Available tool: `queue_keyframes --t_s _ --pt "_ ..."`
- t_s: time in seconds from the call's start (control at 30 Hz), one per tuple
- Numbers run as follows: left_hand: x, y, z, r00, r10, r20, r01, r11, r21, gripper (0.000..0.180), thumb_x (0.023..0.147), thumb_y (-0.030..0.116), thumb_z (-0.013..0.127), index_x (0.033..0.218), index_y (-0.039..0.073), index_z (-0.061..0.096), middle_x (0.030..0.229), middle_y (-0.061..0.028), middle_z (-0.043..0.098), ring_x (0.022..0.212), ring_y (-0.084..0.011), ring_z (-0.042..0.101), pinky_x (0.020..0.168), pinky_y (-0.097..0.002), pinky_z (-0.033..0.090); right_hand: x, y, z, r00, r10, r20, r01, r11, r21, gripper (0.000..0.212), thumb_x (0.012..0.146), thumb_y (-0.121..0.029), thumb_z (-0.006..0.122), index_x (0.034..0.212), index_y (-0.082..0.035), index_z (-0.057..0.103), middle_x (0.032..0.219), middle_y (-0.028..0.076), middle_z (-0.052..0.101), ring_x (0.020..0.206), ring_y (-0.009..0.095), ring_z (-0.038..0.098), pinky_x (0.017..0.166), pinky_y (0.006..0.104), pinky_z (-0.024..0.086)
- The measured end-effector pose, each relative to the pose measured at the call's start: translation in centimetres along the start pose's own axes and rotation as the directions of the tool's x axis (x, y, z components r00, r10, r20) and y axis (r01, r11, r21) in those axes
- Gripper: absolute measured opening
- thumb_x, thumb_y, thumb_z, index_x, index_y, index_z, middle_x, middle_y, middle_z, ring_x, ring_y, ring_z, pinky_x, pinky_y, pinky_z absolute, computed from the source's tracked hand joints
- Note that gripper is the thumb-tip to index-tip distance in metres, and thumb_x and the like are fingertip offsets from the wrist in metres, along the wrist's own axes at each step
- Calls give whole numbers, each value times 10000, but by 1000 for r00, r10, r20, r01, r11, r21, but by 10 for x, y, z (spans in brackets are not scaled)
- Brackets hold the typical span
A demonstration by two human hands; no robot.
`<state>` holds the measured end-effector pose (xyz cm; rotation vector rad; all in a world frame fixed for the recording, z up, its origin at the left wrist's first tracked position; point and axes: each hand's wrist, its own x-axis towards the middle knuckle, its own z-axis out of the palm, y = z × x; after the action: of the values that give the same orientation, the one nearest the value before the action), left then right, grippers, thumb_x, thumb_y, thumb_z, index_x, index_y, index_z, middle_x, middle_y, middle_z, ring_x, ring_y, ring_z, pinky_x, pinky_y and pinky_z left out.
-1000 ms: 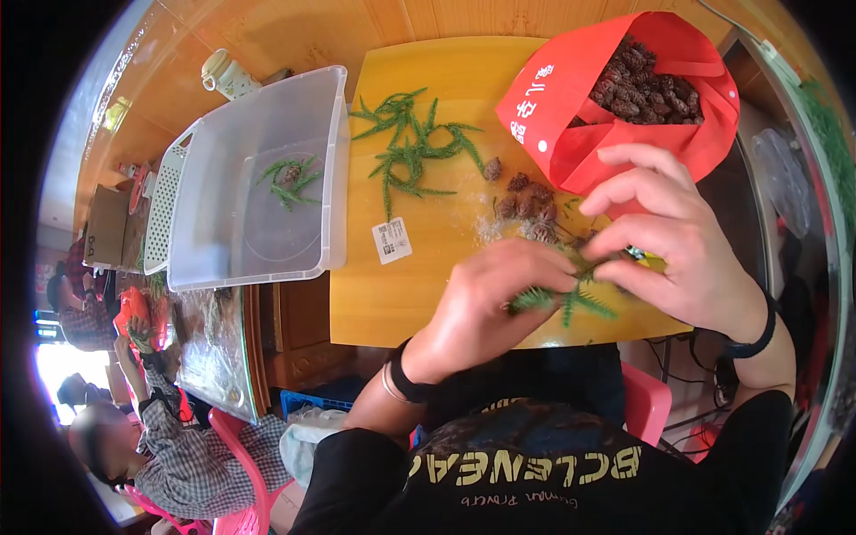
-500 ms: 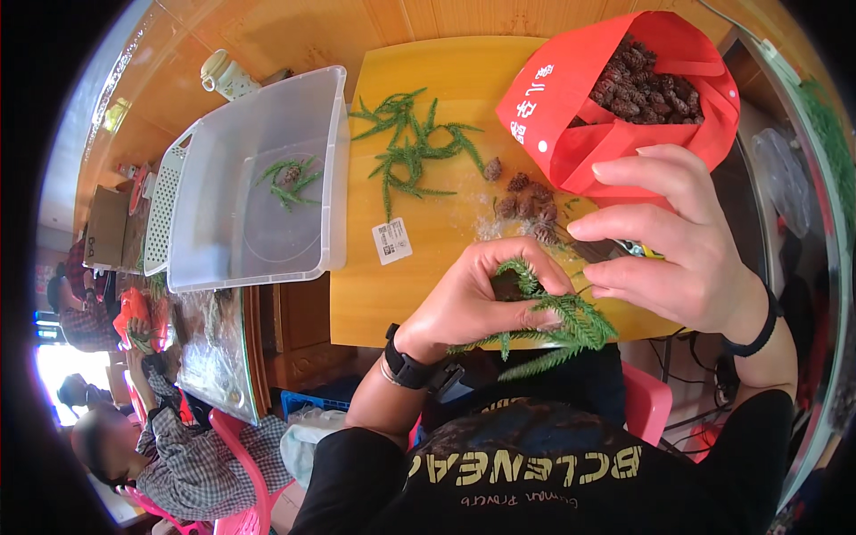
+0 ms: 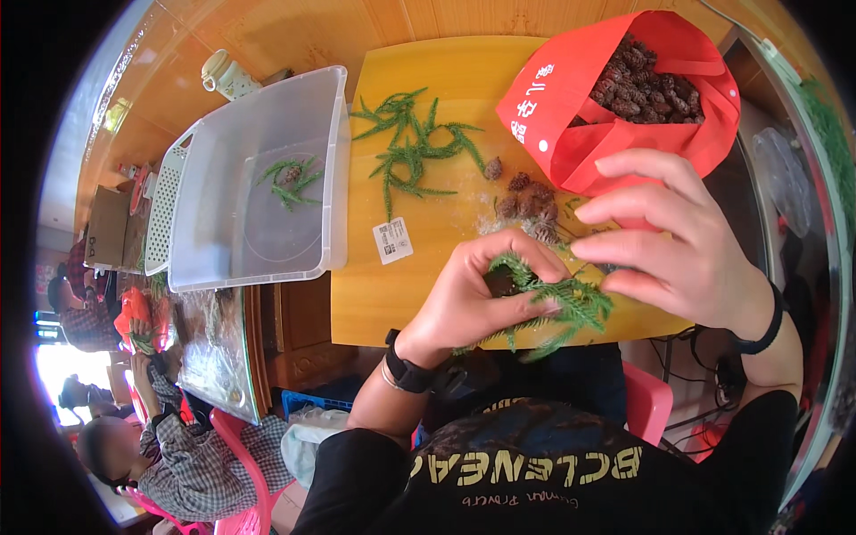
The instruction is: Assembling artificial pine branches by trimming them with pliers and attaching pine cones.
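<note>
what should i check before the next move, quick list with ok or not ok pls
1. Left hand has the green sprig: ok, pinched between thumb and fingers.
2. Right hand grips a stem: cannot tell; its fingers are spread close to the sprig's end.
3. Loose pine cones nearby: ok, clustered on the table just beyond the hands.
4. Red bag open: ok, more cones show inside.
5. Tabletop free of debris: not ok, pale bits lie beside the loose cones.

Yellow table (image 3: pixel 383 303); on it, green sprigs (image 3: pixel 412 161), brown cones (image 3: pixel 528 203); at its right, red bag (image 3: pixel 571 147); left, a grey-checked shirt (image 3: pixel 203 477)
</note>
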<state>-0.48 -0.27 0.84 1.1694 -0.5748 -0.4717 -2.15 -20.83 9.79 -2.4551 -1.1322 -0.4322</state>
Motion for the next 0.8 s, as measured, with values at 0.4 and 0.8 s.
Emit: queue_keyframes --t_s 0.4,0.8 --pt "-1 -5 -2 982 -131 136 163 951 -262 218 688 2 717 810 17 537 867 -129 601 821 -183 574 736 -295 468 1 6 3 978 -207 -32 204 975 -83 134 599 -131 679 695 -72 607 920 38 601 994 284 505 766 437 415" --pt "-4 8 11 990 109 -94 -55 889 455 305 700 -64 641 982 21 563 911 -71 625 830 -157 599 752 -277 477 1 3 -8 985 165 46 -163 985 -58 269 616 -138 696 829 -25 575 943 75 568 1058 308 483 845 405 385"
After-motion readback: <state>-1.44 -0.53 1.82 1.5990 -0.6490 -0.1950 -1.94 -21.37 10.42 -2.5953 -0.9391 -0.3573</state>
